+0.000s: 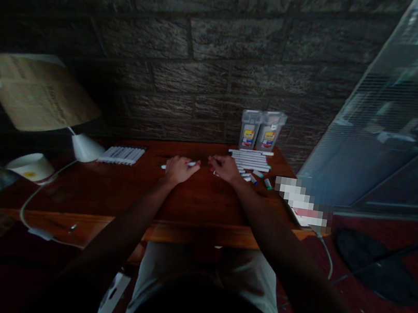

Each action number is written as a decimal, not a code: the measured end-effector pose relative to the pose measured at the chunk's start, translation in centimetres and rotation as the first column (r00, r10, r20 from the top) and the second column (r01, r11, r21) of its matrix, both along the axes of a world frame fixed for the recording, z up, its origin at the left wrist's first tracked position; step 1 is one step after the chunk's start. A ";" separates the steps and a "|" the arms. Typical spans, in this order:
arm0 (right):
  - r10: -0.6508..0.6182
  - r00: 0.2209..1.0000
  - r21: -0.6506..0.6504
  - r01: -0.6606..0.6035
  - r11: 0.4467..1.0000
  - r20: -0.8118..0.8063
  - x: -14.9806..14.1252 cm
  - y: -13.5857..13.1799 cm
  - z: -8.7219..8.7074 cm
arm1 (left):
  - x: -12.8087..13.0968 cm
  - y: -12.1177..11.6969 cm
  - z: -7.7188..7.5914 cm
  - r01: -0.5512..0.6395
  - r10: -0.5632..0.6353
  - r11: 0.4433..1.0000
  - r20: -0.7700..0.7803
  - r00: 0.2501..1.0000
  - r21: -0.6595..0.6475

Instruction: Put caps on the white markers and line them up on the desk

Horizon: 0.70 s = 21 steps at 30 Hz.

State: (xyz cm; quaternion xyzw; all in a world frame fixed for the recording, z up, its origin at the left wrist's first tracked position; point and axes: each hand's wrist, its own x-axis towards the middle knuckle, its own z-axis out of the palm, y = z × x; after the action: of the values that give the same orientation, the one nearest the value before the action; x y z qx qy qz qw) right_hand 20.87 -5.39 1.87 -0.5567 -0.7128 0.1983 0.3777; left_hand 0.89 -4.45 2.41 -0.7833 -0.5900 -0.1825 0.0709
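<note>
My left hand (178,170) is closed round a white marker (192,164), which lies across the palm and shows at both sides of the fist. Close by on the right, my right hand (225,167) has its fingers drawn together in a pinch; what sits between them, if anything, is too dark and small to make out. Just beyond the right hand lies a pile of white markers (251,159) with coloured ends. In front of that pile several loose caps are scattered, among them a green-ended cap (268,184).
Two clear plastic cases (249,130) stand against the brick wall (226,39). A row of markers (125,154) lies left, beside a lamp (86,147). A paper cup (32,167) and a cable are at far left. A partly blurred white object (300,204) occupies the table's right edge.
</note>
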 end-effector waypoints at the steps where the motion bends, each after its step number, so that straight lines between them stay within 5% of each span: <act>1: 0.001 1.000 -0.001 -0.001 1.000 -0.005 0.0 0.0 0.0 | 0.0 -0.1 0.0 0.005 -0.005 1.000 0.001 1.000 0.002; 7: -0.006 0.999 0.042 0.008 0.999 -0.042 0.0 0.0 -0.1 | 0.1 -0.1 -0.3 0.033 -0.036 0.998 0.050 0.998 0.050; 16: 0.116 0.988 0.122 -0.104 0.987 -0.103 -0.2 -0.2 -0.2 | -0.3 1.6 -1.3 0.342 -0.340 0.938 -0.028 0.940 0.059; 21: 0.155 0.982 0.084 -0.146 0.986 -0.109 -0.1 0.1 -0.2 | -0.1 1.2 -1.1 0.370 -0.371 0.928 0.014 0.928 0.042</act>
State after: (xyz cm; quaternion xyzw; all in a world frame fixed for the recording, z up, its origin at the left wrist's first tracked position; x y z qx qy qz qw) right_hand 20.75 -5.32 1.65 -0.4742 -0.7370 0.2310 0.4227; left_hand 0.76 -3.21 1.31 -0.8771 -0.4286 -0.2123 0.0439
